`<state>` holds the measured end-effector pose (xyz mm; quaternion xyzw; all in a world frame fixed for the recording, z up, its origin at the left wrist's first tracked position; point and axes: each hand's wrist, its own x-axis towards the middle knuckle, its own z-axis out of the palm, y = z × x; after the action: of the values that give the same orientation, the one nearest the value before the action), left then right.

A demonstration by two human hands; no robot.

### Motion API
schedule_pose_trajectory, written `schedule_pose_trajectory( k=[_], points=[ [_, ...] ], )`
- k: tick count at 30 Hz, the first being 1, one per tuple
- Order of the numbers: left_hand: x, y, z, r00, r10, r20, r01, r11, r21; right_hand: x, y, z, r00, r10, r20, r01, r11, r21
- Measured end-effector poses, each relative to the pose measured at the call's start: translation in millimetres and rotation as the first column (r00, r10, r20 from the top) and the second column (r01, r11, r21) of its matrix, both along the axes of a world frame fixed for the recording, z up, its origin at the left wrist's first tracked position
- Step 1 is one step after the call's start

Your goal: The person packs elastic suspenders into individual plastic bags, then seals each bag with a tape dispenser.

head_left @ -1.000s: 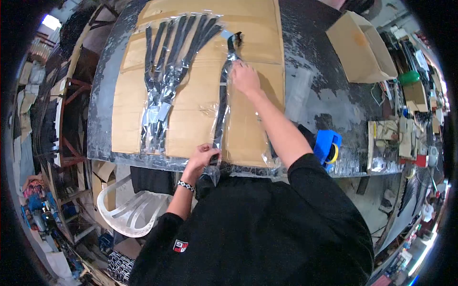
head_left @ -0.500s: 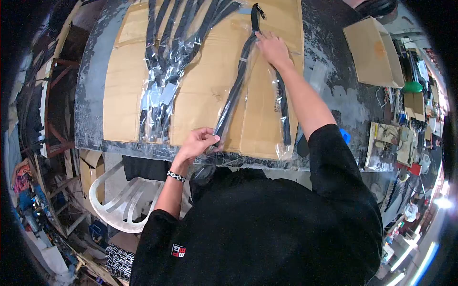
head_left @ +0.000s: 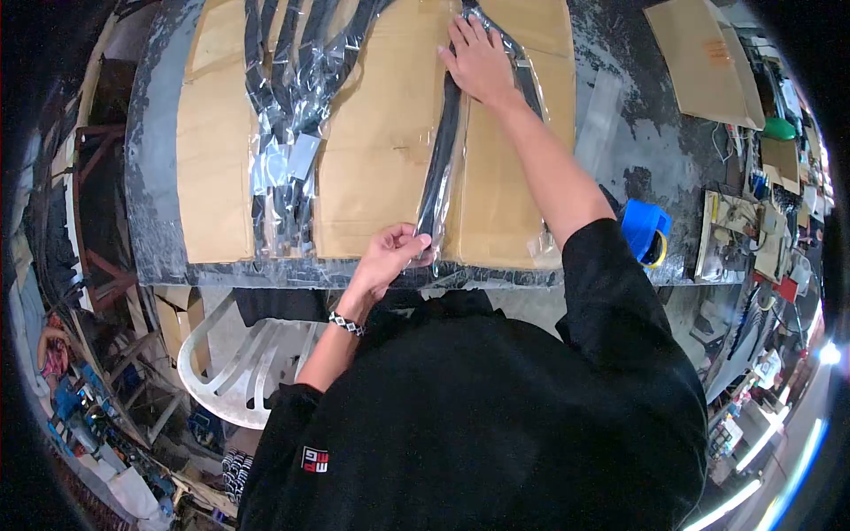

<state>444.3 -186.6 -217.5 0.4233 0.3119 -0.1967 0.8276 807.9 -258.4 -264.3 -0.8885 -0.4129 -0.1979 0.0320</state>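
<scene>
A long black strap in a clear plastic sleeve (head_left: 440,164) runs up the cardboard sheet (head_left: 381,177). My left hand (head_left: 394,257) pinches its near end between thumb and fingers, close to the table's front edge. Toward the far end, my right hand (head_left: 482,66) lies flat on the strap with its fingers stretched out. Another black length (head_left: 529,88) slants away to the right, partly hidden under my right forearm. On the left of the cardboard lies a bundle of several similar bagged black straps (head_left: 292,115), with pale labels (head_left: 304,157) on them.
The cardboard covers much of a worn dark table (head_left: 629,133). A blue tape dispenser (head_left: 644,230) is by my right elbow. An open cardboard box (head_left: 704,62) stands at the back right. Below the table's left front is a white plastic chair (head_left: 239,372).
My right hand has gone from gripping near the strap's upper part to lying flat on it. My left hand has shifted slightly right with the near end. More of the blue dispenser shows.
</scene>
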Motion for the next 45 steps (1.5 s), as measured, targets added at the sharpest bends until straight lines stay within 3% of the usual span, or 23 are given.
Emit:
schedule_pose_trajectory(
  k=[2,5,7,9,10,11,12,13,15,16,17,20,23,27,31,37,40,41,45],
  points=[
    [4.4,0.4,1.5,0.998,0.001,0.063,-0.001,1.000,-0.006,2.5,1.1,4.6,1.000,0.007,-0.009,-0.007,1.000,0.017],
    [10.2,-0.1,2.5,0.996,-0.066,0.065,0.070,0.996,-0.055,-21.9,6.2,69.9,0.845,0.003,0.535,-0.095,0.985,0.146],
    [11.0,-1.3,4.9,0.998,-0.057,0.012,0.058,0.992,-0.111,-47.1,-6.2,76.0,0.994,-0.077,0.076,0.039,0.914,0.404],
    [13.4,-3.1,12.8,0.998,0.007,-0.061,-0.017,0.984,-0.178,-85.4,-29.7,83.8,0.932,-0.043,-0.359,0.255,0.783,0.567],
    [14.3,-4.1,17.4,0.998,0.030,-0.050,-0.040,0.974,-0.224,-114.2,-48.8,87.7,0.849,0.004,-0.529,0.376,0.699,0.609],
    [15.1,-5.1,22.2,0.998,0.052,-0.041,-0.061,0.961,-0.269,-145.0,-66.0,89.3,0.632,0.108,-0.767,0.590,0.574,0.567],
    [15.8,-5.7,24.3,0.997,0.072,-0.031,-0.077,0.947,-0.313,-174.4,-84.3,99.8,0.455,0.063,-0.888,0.667,0.637,0.387],
    [16.1,-6.8,24.0,0.997,0.078,-0.011,-0.076,0.932,-0.354,-205.3,-101.0,95.7,0.249,0.112,-0.962,0.730,0.631,0.263],
    [25.6,-6.8,44.8,0.997,0.077,0.008,-0.070,0.946,-0.317,-265.3,-116.8,99.2,-0.088,0.286,-0.954,0.875,0.481,0.063],
    [28.6,-9.2,51.9,0.997,0.073,0.017,-0.065,0.952,-0.299,-284.2,-119.8,116.8,-0.185,0.283,-0.941,0.849,0.528,-0.008],
    [29.6,-10.3,46.1,0.998,0.050,0.036,-0.039,0.962,-0.270,-307.1,-130.0,108.0,-0.136,0.351,-0.926,0.821,0.563,0.093],
    [39.2,-17.3,37.8,0.997,0.050,-0.055,-0.061,0.977,-0.204,-324.4,-148.5,115.8,-0.360,0.464,-0.809,0.749,0.661,0.046],
    [46.2,-25.0,33.8,1.000,0.021,-0.007,-0.022,0.976,-0.218,-333.9,-159.7,130.7,-0.329,0.537,-0.777,0.828,0.559,0.035],
    [46.5,-43.4,31.0,0.997,0.044,-0.056,-0.055,0.972,-0.229,-332.9,-161.5,161.9,-0.176,0.510,-0.842,0.881,0.463,0.096],
    [43.9,-53.2,17.8,0.989,0.087,-0.116,-0.116,0.956,-0.271,-319.5,-172.8,172.3,-0.259,0.460,-0.849,0.801,0.594,0.077],
    [50.6,-52.9,34.3,0.985,0.154,-0.073,-0.167,0.958,-0.231,-304.5,-183.3,194.2,-0.298,0.601,-0.741,0.799,0.582,0.151],
    [56.3,-45.0,48.4,0.991,0.119,-0.067,-0.136,0.877,-0.461,-294.0,-182.1,211.9,-0.305,0.693,-0.653,0.808,0.552,0.209],
    [55.9,-45.1,52.1,0.992,0.114,-0.045,-0.123,0.888,-0.444,-292.7,-182.1,214.3,-0.306,0.721,-0.621,0.813,0.537,0.224],
    [52.2,-48.2,52.2,0.996,0.084,0.038,-0.064,0.929,-0.365,-294.5,-183.0,211.2,-0.220,0.592,-0.776,0.757,0.606,0.247]
  ],
)
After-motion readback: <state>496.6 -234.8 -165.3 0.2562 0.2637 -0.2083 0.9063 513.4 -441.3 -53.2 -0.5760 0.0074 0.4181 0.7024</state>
